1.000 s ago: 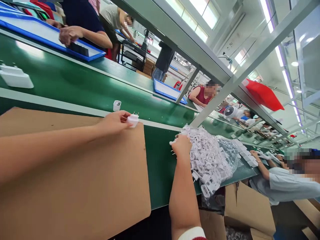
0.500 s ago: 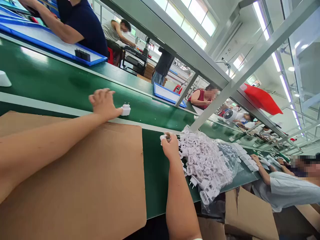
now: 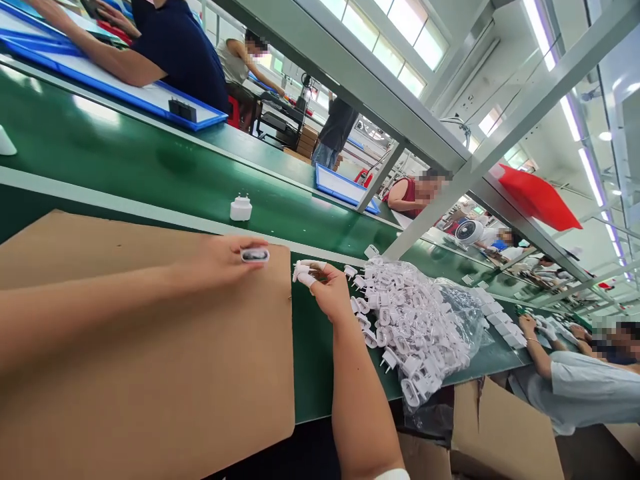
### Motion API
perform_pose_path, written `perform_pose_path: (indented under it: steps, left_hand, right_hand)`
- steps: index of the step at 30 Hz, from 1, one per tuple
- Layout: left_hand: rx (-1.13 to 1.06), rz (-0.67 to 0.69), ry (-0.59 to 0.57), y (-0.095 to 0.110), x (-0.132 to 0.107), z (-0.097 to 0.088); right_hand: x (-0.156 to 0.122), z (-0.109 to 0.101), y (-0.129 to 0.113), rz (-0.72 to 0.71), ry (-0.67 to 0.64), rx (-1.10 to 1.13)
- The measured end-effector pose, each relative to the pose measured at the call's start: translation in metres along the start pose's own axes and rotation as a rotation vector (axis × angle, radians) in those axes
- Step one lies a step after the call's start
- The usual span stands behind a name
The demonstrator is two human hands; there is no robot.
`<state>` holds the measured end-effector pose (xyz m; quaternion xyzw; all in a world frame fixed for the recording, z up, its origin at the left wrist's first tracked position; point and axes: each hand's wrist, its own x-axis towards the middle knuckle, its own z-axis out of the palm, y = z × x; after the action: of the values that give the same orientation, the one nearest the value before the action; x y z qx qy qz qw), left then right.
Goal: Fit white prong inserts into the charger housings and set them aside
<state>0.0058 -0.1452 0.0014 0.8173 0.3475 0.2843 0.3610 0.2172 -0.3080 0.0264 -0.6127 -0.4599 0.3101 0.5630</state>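
Note:
My left hand (image 3: 231, 259), a little blurred, is over the cardboard, closed on a white charger housing (image 3: 255, 255) whose open end and dark inside face me. To its right, my right hand (image 3: 330, 287) pinches a small white plug piece (image 3: 301, 271) with pins pointing left; white covering shows at its fingertips. A white charger (image 3: 241, 209) stands, pins up, on the green belt beyond my left hand. Close to the right of my right hand lies a heap of white plug housings (image 3: 410, 320), partly on clear plastic.
A large cardboard sheet or box flap (image 3: 150, 373) covers the near left. A slanted grey frame post (image 3: 425, 207) rises behind the heap. A co-worker's arm (image 3: 537, 350) reaches in at right beside rows of white pieces (image 3: 503, 320). Blue-rimmed trays (image 3: 345, 190) lie across the belt.
My left hand has left the charger on the belt, drawn back over the cardboard and now holds a housing. My right hand has shifted left, away from the heap, with its plug piece.

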Motion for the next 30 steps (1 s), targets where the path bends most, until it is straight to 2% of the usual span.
perform_pose_path:
  steps: [3, 6, 10, 14, 16, 22, 30]
  left_hand:
    - [-0.155, 0.027, -0.167, 0.007, -0.034, 0.025]
    - [-0.220, -0.003, -0.192, 0.006, -0.046, 0.033]
    - [-0.219, 0.025, -0.226, 0.002, -0.042, 0.031]
    - [-0.248, 0.016, -0.253, 0.001, -0.039, 0.030]
    - [-0.249, 0.029, -0.249, 0.000, -0.039, 0.032]
    - [-0.276, 0.072, -0.240, -0.005, -0.039, 0.036]
    - [-0.277, 0.097, -0.239, -0.004, -0.038, 0.035]
  right_hand:
    - [-0.006, 0.004, -0.002, 0.010, -0.070, -0.127]
    - [-0.012, 0.011, -0.001, -0.044, -0.081, -0.216]
    - [-0.022, 0.022, 0.000, -0.192, -0.006, -0.443]
    - [-0.027, 0.030, 0.001, -0.380, -0.063, -0.803]
    - [-0.026, 0.033, 0.002, -0.430, -0.104, -0.881]
    - [-0.021, 0.037, 0.011, -0.486, -0.129, -0.915]
    - [-0.018, 0.043, 0.003, -0.424, -0.160, -1.043]
